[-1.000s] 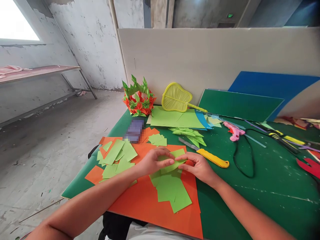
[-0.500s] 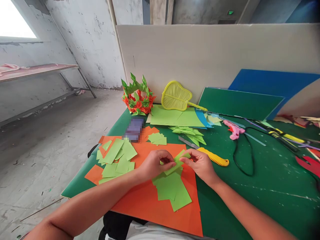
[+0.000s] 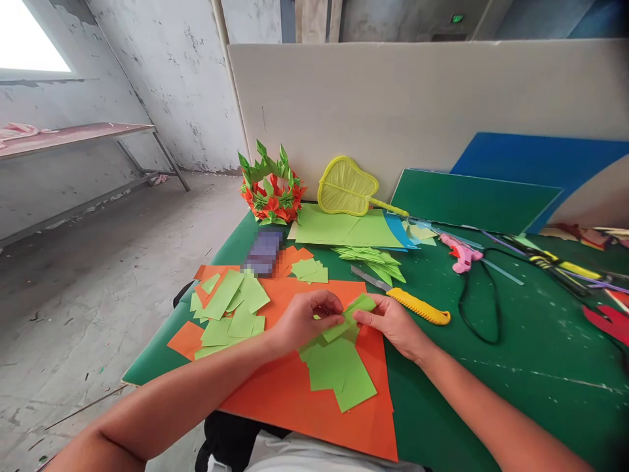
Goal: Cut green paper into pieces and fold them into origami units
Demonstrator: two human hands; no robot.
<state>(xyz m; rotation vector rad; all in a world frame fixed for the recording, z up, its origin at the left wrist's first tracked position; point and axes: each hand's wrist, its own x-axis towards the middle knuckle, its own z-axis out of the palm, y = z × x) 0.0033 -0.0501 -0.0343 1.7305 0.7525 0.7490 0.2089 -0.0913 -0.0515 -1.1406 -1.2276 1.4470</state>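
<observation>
Between my two hands is a small folded piece of green paper [image 3: 350, 320], raised just over other paper. My left hand [image 3: 310, 319] pinches its left side with thumb and fingers. At its upper right, my right hand [image 3: 392, 321] grips it with the thumb on top; the fingers behind are partly hidden. Beneath lie several loose green paper squares [image 3: 339, 370], spread on a large orange sheet [image 3: 314, 426]. Another heap of green cut pieces [image 3: 240, 308] rests left of my left hand. Just beyond my right hand is a yellow utility knife [image 3: 417, 306], blade out.
On the green table [image 3: 472, 393], a folded-paper basket shape [image 3: 272, 196] stands at the back left beside a yellow fan [image 3: 346, 187]. Folded green pieces [image 3: 376, 262] lie in the middle. A pink glue gun [image 3: 460, 252] with a black cord sits at right.
My right thumb has shifted slightly along the green paper, and the fingers have moved behind it. The left hand keeps its pinch. The view has tilted a little.
</observation>
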